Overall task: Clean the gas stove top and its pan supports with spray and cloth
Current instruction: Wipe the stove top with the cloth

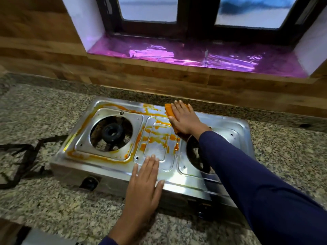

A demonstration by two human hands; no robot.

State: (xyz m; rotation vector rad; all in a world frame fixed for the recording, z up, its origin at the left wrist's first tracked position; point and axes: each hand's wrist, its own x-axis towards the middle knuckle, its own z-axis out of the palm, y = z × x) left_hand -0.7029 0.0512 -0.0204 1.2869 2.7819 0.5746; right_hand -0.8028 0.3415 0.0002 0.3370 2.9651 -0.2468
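a: which step is this?
b: wiping. right hand (184, 119) lies flat, fingers straight, pressing the cloth (168, 110) on the stove (230, 124) at its far edge. left hand (145, 181) rests flat on the front, holding nothing.
a: next?
b: i'd drag the cloth through the orange smears (154, 138) mid-stove and round the left burner (111, 132). what look like the supports (30, 154) lie off on the table (53, 209).

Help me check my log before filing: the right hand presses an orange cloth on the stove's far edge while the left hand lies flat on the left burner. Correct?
Not quite. The head view shows the left hand flat on the front edge of the stove, beside the middle panel, not on the left burner. The rest holds.
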